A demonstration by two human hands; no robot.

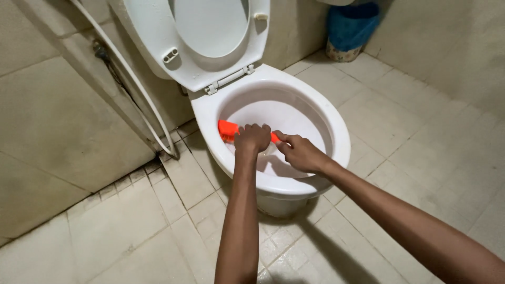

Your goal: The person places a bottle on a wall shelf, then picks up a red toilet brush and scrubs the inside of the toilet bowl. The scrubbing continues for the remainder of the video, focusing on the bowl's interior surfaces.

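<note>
Both hands, L (253, 139) & R (299, 152), clenched on orange brush (228, 130) inside toilet bowl (342, 142).

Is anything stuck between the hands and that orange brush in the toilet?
No, nothing visible. The left hand is wrapped right around the orange brush, and the right hand grips its other end. The brush sits inside the toilet bowl against the inner wall, with the seat and lid lifted up out of the way.

The middle of the orange brush (228, 129) is covered by the left hand (252, 138), its tail by the right hand (299, 152). The blue bin (351, 29), top right, is cut off by the upper edge, as is the raised lid (210, 26).
</note>
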